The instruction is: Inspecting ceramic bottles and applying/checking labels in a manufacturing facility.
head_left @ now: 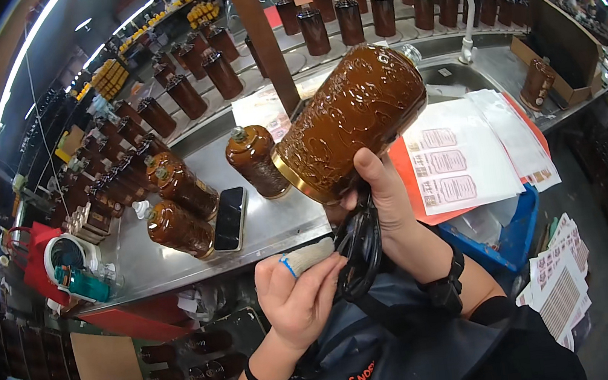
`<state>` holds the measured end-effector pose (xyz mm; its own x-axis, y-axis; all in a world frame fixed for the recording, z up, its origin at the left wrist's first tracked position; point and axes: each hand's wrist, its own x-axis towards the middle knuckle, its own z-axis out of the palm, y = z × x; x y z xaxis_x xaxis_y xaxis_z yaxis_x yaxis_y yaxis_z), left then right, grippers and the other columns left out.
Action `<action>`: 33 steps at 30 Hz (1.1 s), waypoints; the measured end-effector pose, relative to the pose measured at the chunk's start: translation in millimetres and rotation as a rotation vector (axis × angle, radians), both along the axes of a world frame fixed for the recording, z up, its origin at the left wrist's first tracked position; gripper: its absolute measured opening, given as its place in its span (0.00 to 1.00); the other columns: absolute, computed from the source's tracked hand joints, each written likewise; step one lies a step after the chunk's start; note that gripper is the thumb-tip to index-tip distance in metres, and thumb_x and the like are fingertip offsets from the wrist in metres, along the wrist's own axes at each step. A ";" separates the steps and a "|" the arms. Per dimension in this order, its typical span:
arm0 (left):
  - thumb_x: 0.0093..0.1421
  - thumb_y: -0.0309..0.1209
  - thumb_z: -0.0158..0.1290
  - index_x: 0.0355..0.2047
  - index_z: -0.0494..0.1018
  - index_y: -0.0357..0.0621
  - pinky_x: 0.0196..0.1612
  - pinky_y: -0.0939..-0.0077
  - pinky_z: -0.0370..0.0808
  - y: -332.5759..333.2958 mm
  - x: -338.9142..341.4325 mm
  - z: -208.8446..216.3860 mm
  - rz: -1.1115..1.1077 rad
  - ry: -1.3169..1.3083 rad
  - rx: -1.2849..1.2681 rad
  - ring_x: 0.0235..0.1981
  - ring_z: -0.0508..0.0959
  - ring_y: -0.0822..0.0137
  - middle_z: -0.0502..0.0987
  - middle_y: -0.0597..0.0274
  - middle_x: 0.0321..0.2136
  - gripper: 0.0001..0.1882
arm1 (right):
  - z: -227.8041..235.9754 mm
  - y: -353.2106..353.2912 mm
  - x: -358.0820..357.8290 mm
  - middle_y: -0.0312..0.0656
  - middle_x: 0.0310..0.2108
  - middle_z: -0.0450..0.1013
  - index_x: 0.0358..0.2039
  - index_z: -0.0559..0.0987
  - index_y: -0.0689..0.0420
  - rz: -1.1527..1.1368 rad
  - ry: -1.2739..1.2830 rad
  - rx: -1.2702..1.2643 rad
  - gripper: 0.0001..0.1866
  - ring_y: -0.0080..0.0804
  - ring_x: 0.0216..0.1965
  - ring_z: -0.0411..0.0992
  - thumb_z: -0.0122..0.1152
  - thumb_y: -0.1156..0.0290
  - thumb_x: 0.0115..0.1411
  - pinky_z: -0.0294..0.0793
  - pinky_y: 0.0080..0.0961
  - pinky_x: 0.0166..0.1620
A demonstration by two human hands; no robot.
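My right hand [388, 198] grips a large amber-brown glass bottle [356, 119] from below, thumb on its side. The bottle is tilted, its embossed wall facing me, its gold-rimmed base toward the lower left and its neck toward the upper right. Below it, my left hand [298, 297] is closed, with a pale knitted sleeve on one finger. Whatever its fingertips pinch, I cannot make out. They are beside a looped black cable [361, 251] hanging in front of my apron. Another brown bottle [253, 162] stands upright on the metal table, left of the held one.
On the metal table [279, 235] lie a black phone [231, 219] and more brown bottles. Label sheets [451, 153] rest on a red sheet at right, above a blue bin [518, 232]. A white tap [461, 19] and a bottle-lined conveyor [303, 57] are behind.
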<state>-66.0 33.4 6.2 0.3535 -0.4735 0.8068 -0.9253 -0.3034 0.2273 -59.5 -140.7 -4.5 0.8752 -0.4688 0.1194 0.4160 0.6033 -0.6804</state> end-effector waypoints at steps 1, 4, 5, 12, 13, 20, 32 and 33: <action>0.42 0.23 0.65 0.30 0.79 0.46 0.39 0.69 0.67 0.6 -0.5 -3.6 -0.008 0.027 0.005 0.34 0.70 0.59 0.76 0.63 0.32 0.13 | -0.1 -0.7 -1.3 0.37 0.34 0.70 0.50 0.64 0.58 0.017 0.003 0.018 0.34 0.17 0.18 0.66 0.70 0.55 0.50 0.65 0.11 0.20; 0.43 0.22 0.65 0.29 0.78 0.45 0.38 0.69 0.67 2.2 -0.9 -6.6 -0.019 0.068 0.035 0.33 0.70 0.58 0.76 0.61 0.31 0.11 | -1.5 -2.6 -3.6 0.36 0.35 0.69 0.51 0.63 0.58 0.037 0.020 0.043 0.36 0.17 0.20 0.66 0.70 0.52 0.50 0.66 0.11 0.21; 0.43 0.22 0.64 0.29 0.78 0.44 0.38 0.69 0.66 2.4 0.1 -8.9 0.008 0.094 0.051 0.33 0.70 0.58 0.76 0.60 0.30 0.10 | -1.7 -2.2 -4.6 0.36 0.35 0.69 0.51 0.64 0.58 0.041 0.031 0.054 0.36 0.16 0.21 0.66 0.70 0.52 0.50 0.66 0.11 0.21; 0.53 0.26 0.58 0.56 0.65 0.35 0.51 0.65 0.71 -9.1 20.5 -1.8 -0.156 0.606 -0.369 0.51 0.71 0.57 0.68 0.51 0.50 0.29 | -0.3 8.8 -7.9 0.36 0.37 0.69 0.49 0.66 0.58 0.065 0.000 -0.002 0.33 0.18 0.24 0.68 0.69 0.53 0.52 0.67 0.10 0.22; 0.53 0.27 0.58 0.63 0.53 0.35 0.56 0.64 0.70 -14.6 26.3 -1.0 -0.237 0.619 -0.325 0.56 0.67 0.58 0.61 0.51 0.56 0.39 | -1.7 10.8 -6.6 0.36 0.37 0.69 0.49 0.66 0.58 0.067 0.000 -0.004 0.33 0.18 0.24 0.68 0.69 0.53 0.52 0.67 0.10 0.22; 0.56 0.28 0.58 0.67 0.42 0.35 0.53 0.67 0.72 -28.6 42.7 -1.9 -0.363 0.678 -0.349 0.55 0.70 0.61 0.58 0.47 0.59 0.46 | -20.0 8.2 -12.8 0.39 0.30 0.70 0.51 0.62 0.61 0.091 -0.106 -0.098 0.35 0.20 0.15 0.66 0.71 0.60 0.51 0.66 0.13 0.19; 0.55 0.17 0.56 0.66 0.45 0.32 0.60 0.70 0.62 -12.1 54.6 0.1 -0.797 1.106 -0.515 0.58 0.66 0.63 0.63 0.50 0.57 0.43 | -16.6 -21.1 -39.4 0.46 0.29 0.75 0.50 0.68 0.66 0.079 0.062 -0.444 0.42 0.22 0.13 0.64 0.71 0.45 0.46 0.64 0.19 0.19; 0.54 0.19 0.58 0.66 0.46 0.33 0.60 0.70 0.63 -13.1 52.4 -0.9 -0.769 1.080 -0.526 0.59 0.65 0.63 0.63 0.50 0.58 0.43 | -16.7 -20.9 -36.6 0.45 0.31 0.75 0.51 0.67 0.64 0.105 0.006 -0.380 0.41 0.22 0.13 0.65 0.70 0.46 0.47 0.64 0.18 0.19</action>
<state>-13.6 20.2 5.3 0.6945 -0.5614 0.4500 -0.1210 0.5254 0.8422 -96.1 -161.6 -21.1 0.9175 -0.2998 0.2614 0.3602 0.3472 -0.8659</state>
